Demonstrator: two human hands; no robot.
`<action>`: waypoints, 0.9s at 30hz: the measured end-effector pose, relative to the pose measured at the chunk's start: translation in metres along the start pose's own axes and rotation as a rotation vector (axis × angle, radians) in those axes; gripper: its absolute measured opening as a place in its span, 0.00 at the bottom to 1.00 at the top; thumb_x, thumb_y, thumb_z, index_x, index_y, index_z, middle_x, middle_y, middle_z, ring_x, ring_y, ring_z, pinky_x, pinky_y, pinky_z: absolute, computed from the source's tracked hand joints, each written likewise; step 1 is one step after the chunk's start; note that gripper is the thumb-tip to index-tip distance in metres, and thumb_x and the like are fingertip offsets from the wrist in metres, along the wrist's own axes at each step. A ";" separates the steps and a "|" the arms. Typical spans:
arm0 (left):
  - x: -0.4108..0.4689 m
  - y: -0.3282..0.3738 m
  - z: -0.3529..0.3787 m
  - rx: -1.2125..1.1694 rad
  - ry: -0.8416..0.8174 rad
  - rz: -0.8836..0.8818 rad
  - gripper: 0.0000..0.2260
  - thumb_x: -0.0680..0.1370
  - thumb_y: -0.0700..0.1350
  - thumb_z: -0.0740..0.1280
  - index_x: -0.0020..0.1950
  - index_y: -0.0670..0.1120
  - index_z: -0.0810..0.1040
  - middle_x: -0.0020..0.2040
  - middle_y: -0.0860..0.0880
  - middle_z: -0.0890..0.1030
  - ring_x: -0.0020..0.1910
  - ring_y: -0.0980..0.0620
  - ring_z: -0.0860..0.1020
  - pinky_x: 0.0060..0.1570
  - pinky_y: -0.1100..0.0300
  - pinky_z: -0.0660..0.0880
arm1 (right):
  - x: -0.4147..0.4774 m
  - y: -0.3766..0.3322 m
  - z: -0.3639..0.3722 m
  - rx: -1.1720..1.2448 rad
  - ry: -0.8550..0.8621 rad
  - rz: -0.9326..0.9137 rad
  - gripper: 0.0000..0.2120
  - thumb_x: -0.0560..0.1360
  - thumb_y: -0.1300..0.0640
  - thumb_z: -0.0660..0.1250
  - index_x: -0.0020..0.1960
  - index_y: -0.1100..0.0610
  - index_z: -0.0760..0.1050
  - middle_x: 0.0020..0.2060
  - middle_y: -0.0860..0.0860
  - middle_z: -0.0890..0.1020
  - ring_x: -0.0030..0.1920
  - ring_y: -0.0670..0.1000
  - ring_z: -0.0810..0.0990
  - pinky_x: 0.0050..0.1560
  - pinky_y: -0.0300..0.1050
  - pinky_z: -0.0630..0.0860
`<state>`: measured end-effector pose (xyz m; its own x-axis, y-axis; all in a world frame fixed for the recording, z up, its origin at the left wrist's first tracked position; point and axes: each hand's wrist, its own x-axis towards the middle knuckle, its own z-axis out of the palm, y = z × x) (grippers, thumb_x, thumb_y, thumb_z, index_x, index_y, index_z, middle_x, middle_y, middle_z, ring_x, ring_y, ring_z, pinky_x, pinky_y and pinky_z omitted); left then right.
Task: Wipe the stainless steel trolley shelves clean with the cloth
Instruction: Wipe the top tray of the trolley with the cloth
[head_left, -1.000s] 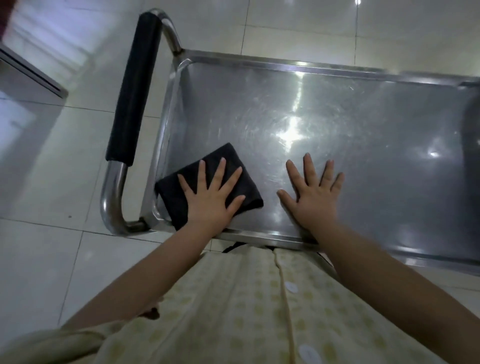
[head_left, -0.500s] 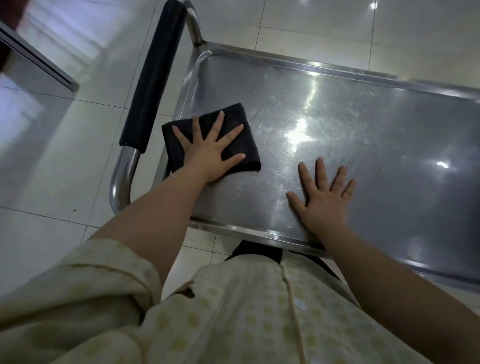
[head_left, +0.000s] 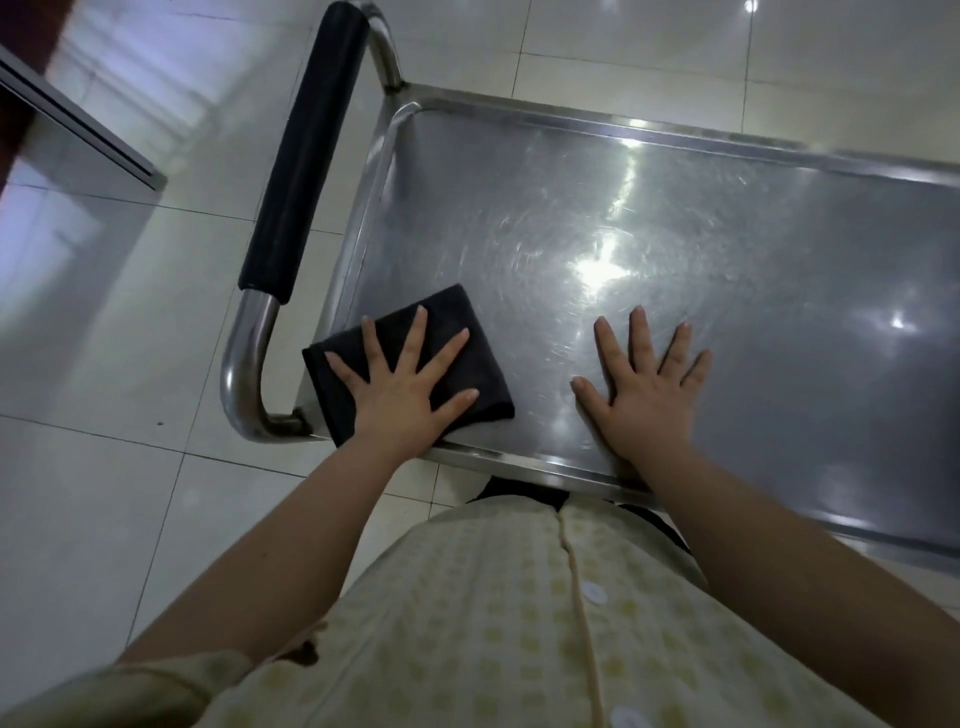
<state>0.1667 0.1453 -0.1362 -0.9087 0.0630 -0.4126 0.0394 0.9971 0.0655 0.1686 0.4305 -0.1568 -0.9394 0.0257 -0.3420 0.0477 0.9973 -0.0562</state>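
The stainless steel trolley's top shelf (head_left: 675, 218) fills the middle and right of the head view, shiny with swirl marks. A folded black cloth (head_left: 467, 317) lies in the shelf's near left corner. My left hand (head_left: 405, 384) presses flat on the cloth with fingers spread. My right hand (head_left: 644, 389) rests flat on the bare steel to the right of the cloth, fingers spread, close to the near rim (head_left: 519, 460).
The trolley's push handle with a black foam grip (head_left: 301, 156) curves down at the left end. Pale floor tiles (head_left: 104, 338) surround the trolley. A dark metal-edged panel (head_left: 78, 124) stands at the far left.
My left hand has slid the cloth from further up the left side back toward the near left corner. My right hand has stayed where it was on the shelf.
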 end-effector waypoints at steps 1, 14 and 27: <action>0.010 -0.002 -0.005 0.014 0.014 0.015 0.31 0.73 0.75 0.43 0.72 0.73 0.32 0.77 0.58 0.30 0.74 0.34 0.30 0.63 0.23 0.31 | 0.000 0.000 -0.001 0.003 -0.006 -0.003 0.35 0.75 0.26 0.39 0.75 0.36 0.29 0.77 0.47 0.32 0.75 0.67 0.31 0.71 0.72 0.36; -0.017 -0.020 0.008 0.077 -0.025 0.148 0.32 0.69 0.77 0.33 0.72 0.72 0.33 0.76 0.58 0.28 0.75 0.36 0.31 0.64 0.25 0.31 | -0.001 0.004 -0.002 0.022 -0.002 0.005 0.35 0.75 0.25 0.39 0.76 0.36 0.31 0.77 0.46 0.32 0.75 0.65 0.30 0.70 0.72 0.35; -0.014 0.037 0.009 0.086 0.000 0.218 0.31 0.71 0.76 0.37 0.72 0.72 0.32 0.78 0.56 0.31 0.75 0.33 0.32 0.63 0.22 0.35 | -0.030 0.054 -0.001 -0.005 -0.074 -0.004 0.36 0.72 0.26 0.32 0.75 0.37 0.29 0.76 0.44 0.30 0.74 0.66 0.29 0.69 0.73 0.32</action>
<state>0.1849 0.1820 -0.1363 -0.8749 0.2777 -0.3968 0.2704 0.9598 0.0755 0.1993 0.4840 -0.1485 -0.9117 0.0165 -0.4104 0.0422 0.9977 -0.0536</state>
